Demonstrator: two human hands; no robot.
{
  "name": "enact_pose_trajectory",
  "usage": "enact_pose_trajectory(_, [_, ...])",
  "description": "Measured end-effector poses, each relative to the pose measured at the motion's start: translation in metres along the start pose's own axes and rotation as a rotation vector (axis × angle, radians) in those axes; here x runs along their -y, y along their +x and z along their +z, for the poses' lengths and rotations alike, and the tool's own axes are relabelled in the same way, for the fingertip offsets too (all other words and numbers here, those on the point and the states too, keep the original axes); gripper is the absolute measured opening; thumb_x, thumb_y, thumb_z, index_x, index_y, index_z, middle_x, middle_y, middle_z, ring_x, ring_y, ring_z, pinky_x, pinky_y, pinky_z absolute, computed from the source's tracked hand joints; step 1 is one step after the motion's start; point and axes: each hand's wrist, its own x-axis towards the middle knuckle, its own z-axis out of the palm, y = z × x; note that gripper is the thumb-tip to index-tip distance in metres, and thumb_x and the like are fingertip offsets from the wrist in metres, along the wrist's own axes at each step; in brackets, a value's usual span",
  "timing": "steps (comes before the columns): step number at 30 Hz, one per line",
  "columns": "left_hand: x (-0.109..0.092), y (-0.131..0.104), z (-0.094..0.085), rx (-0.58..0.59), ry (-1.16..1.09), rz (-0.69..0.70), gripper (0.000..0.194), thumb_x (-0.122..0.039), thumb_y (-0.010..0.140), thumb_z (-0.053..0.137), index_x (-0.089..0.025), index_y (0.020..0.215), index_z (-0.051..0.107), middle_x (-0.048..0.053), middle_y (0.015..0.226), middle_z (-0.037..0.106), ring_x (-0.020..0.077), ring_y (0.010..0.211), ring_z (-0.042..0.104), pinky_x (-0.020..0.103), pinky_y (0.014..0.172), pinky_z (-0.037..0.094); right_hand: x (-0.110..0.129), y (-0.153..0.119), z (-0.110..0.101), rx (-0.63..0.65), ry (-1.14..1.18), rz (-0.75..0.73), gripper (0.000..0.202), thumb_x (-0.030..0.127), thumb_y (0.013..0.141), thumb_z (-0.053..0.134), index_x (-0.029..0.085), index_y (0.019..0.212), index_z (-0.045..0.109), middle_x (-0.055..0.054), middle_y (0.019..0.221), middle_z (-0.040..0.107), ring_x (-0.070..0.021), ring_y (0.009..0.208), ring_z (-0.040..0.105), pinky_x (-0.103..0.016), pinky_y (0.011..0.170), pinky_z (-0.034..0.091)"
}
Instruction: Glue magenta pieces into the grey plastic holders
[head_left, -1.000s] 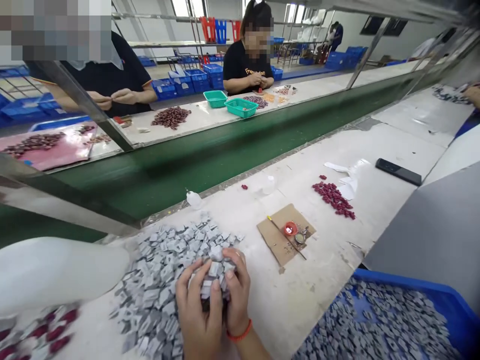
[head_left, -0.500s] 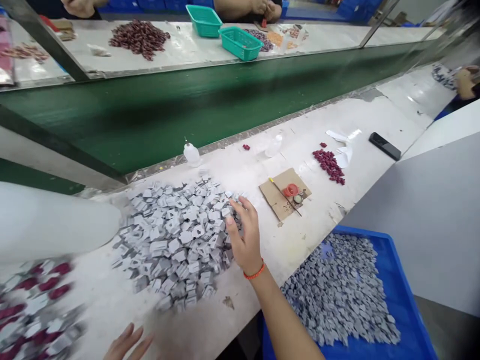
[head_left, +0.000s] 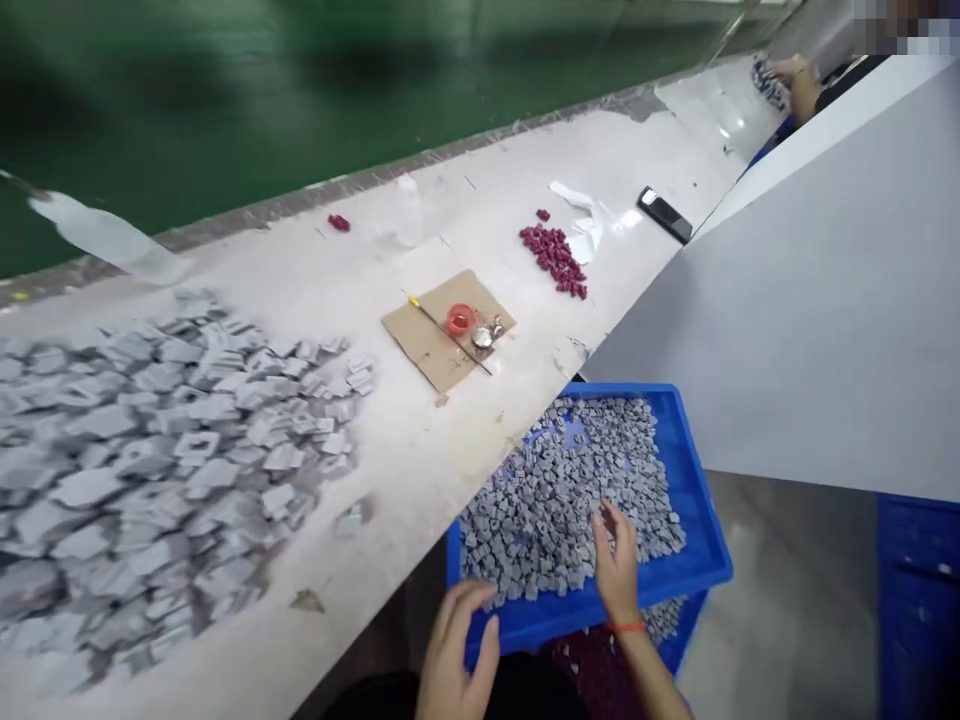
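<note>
Small grey block-like parts fill a blue tray beside the table. Over the tray's near right part is my right hand, with an orange-red bracelet on the wrist; its fingers are apart and no part shows in them. My left hand is at the tray's near left edge, thumb and fingers spread, holding nothing I can see. A large heap of the same kind of grey parts lies on the white table to the left.
A cardboard piece carries a red cup and a thin stick. Behind are dark red parts, a phone and a white bottle. A grey panel stands right. Another person's hand is far right.
My view has turned right and down. My right hand has left the heap on the table and is now over the blue tray; my left hand has also come to the tray.
</note>
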Motion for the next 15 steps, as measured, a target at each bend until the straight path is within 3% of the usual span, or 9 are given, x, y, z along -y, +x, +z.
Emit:
enact_pose_trajectory(3, [0.028, 0.024, 0.063, 0.036, 0.046, -0.245, 0.031, -0.036, 0.088, 0.056, -0.017, 0.112, 0.058, 0.008, 0.116, 0.062, 0.0208, 0.107, 0.06, 0.045, 0.09, 0.053, -0.06, 0.056, 0.002, 0.06, -0.063, 0.054, 0.052, 0.058, 0.088, 0.046, 0.018, 0.119, 0.059, -0.017, 0.126, 0.053, -0.0349, 0.126, 0.043, -0.056, 0.101, 0.038])
enact_pose_trajectory(7, [0.047, 0.056, 0.144, -0.067, 0.198, -0.54, 0.042, -0.037, 0.086, 0.059, -0.019, 0.124, 0.051, 0.01, 0.134, 0.05, 0.0262, 0.122, 0.05, 0.053, 0.101, 0.045, -0.11, 0.121, 0.036, 0.147, -0.146, 0.051, 0.038, 0.039, 0.091, 0.056, 0.019, 0.124, 0.054, -0.01, 0.136, 0.05, -0.0288, 0.125, 0.047, -0.055, 0.103, 0.038])
enact_pose_trajectory(11, [0.038, 0.071, 0.205, -0.162, 0.29, -0.675, 0.055, -0.044, 0.085, 0.058, -0.023, 0.134, 0.042, 0.01, 0.148, 0.035, 0.0321, 0.134, 0.036, 0.062, 0.109, 0.031, -0.129, 0.125, 0.069, 0.243, -0.236, -0.001, 0.04, 0.038, 0.09, 0.06, 0.021, 0.125, 0.054, -0.009, 0.141, 0.045, -0.0294, 0.127, 0.045, -0.056, 0.104, 0.036])
enact_pose_trajectory(13, [0.033, 0.074, 0.219, -0.218, 0.303, -0.695, 0.058, -0.046, 0.085, 0.057, -0.025, 0.136, 0.04, 0.01, 0.151, 0.031, 0.0334, 0.137, 0.032, 0.063, 0.11, 0.027, -0.131, 0.114, 0.074, 0.273, -0.268, -0.037, 0.043, 0.04, 0.089, 0.06, 0.021, 0.127, 0.053, -0.009, 0.144, 0.043, -0.0306, 0.13, 0.041, -0.057, 0.107, 0.033])
enact_pose_trajectory(15, [0.033, 0.076, 0.221, -0.293, 0.31, -0.71, 0.058, -0.045, 0.085, 0.057, -0.025, 0.136, 0.039, 0.01, 0.151, 0.03, 0.0332, 0.136, 0.032, 0.063, 0.11, 0.028, -0.131, 0.107, 0.073, 0.277, -0.289, -0.065, 0.043, 0.04, 0.09, 0.059, 0.022, 0.128, 0.052, -0.009, 0.144, 0.042, -0.0311, 0.133, 0.038, -0.058, 0.108, 0.029])
